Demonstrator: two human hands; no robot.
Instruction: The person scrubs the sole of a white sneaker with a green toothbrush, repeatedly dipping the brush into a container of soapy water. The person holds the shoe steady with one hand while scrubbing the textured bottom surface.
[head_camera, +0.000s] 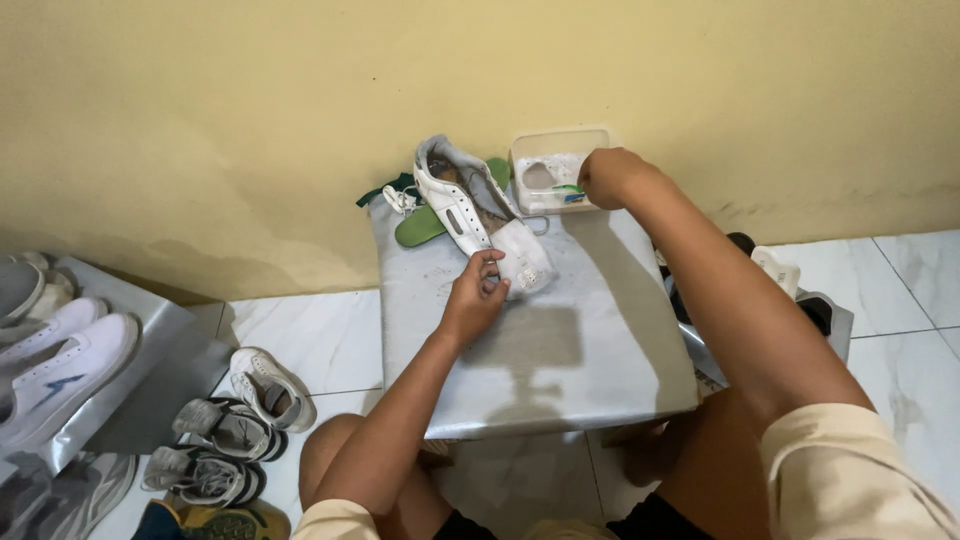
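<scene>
head view, looking down at a low bench (560, 350) covered in pale grey sheeting and set against a yellow wall. a white shoe (480, 215) lies on its side near the far edge of the bench, toe towards the person, with a green insole (420, 225) partly under it. the left hand (473, 295) rests at the toe end of the shoe, its grip closed lightly, fingertips pinching the toe. the right hand (608, 178) reaches to a clear plastic tub (555, 165) just beside the shoe, its grip closed around the handle of a small green and blue brush (570, 191) whose head lies in the white powder inside the tub. on the tiled floor to the left lie several trainers (230, 430), and more white shoes (60, 360) rest on a silver sheet.
</scene>
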